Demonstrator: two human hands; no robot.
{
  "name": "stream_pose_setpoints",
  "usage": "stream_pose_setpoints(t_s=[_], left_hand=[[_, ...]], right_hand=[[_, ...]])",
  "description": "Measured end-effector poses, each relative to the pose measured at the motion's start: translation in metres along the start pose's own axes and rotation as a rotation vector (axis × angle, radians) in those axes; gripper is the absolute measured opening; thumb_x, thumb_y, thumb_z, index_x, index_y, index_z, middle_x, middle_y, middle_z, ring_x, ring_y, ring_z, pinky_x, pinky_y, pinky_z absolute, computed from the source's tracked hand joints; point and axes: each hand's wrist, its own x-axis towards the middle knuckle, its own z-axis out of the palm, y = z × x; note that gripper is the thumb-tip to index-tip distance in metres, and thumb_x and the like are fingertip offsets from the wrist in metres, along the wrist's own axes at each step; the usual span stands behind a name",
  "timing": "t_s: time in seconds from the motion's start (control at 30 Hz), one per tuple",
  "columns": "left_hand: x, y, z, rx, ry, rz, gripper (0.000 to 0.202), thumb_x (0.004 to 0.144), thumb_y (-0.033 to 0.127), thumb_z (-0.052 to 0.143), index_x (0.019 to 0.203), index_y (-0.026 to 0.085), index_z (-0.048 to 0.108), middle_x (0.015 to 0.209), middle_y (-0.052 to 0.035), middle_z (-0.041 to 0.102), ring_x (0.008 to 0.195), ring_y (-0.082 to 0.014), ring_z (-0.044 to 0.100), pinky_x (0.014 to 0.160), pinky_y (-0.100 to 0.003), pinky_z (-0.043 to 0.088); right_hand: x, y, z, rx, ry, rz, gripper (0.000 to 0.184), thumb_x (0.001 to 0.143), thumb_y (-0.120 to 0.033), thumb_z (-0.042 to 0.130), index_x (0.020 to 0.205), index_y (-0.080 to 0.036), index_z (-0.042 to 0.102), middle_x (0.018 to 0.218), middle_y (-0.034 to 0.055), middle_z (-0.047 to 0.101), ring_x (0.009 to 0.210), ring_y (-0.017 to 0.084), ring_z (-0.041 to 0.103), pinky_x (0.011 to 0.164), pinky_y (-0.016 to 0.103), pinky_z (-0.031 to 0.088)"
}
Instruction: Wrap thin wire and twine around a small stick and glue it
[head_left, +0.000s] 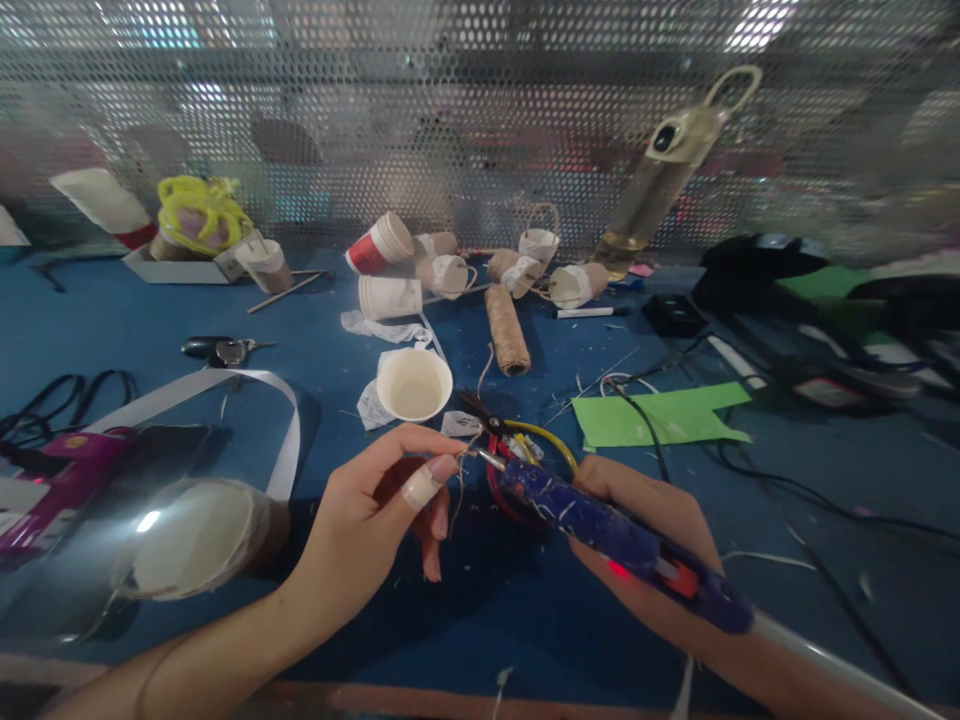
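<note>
My right hand [645, 525] is closed round a blue glue gun [607, 530] whose metal tip [487, 458] points left toward my left hand. My left hand [375, 515] pinches a thin piece of twine at that tip, thumb and taped forefinger pressed together. Just behind the tip lie scissors with red and yellow handles [517, 450]. An empty white paper cup [413, 384] stands just beyond my left hand, and a spool of brown twine [508, 330] lies past it.
Several paper cups, some wrapped in twine [450, 270], lie at the back by a perforated metal wall. A green paper sheet [664, 415] and black cables [750, 470] are on the right. A twine-wrapped cup [199, 535] and a pink tool [67, 480] sit left. A bottle [660, 170] leans on the wall.
</note>
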Motion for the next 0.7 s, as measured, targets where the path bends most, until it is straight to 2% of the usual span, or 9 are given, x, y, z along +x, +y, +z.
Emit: stream_pose_setpoints(t_s=[0.17,0.5,0.7], left_hand=[[0.0007,-0.0011,0.0001,-0.003,-0.010,0.004,0.013,0.096,0.029,0.059,0.100,0.020,0.067,0.055,0.0069,0.057,0.036,-0.0069,0.057,0.035,-0.015,0.053],[0.0009,0.0005,0.0006,0.007,0.023,-0.025,0.014,0.093,0.030,0.062,0.099,0.019,0.067,0.055,0.0065,0.056,0.039,-0.0082,0.057,0.035,-0.017,0.054],[0.0000,0.0013,0.0006,0.005,-0.001,-0.010,0.013,0.094,0.029,0.060,0.098,0.019,0.067,0.055,0.0066,0.057,0.037,-0.0068,0.056,0.035,-0.015,0.053]], right_hand=[[0.0009,-0.0003,-0.0002,0.029,-0.004,0.022,0.022,0.083,-0.013,0.058,0.074,-0.024,0.042,0.067,-0.0035,0.048,0.056,0.014,0.044,0.053,0.027,0.035],[0.0009,-0.0029,-0.0023,0.029,-0.013,-0.063,0.023,0.084,-0.015,0.060,0.075,-0.025,0.040,0.070,-0.0036,0.046,0.057,0.013,0.043,0.054,0.027,0.036],[0.0020,-0.0038,-0.0013,0.053,-0.001,-0.002,0.023,0.084,-0.011,0.057,0.074,-0.024,0.042,0.068,-0.0037,0.045,0.057,0.013,0.043,0.054,0.027,0.036]])
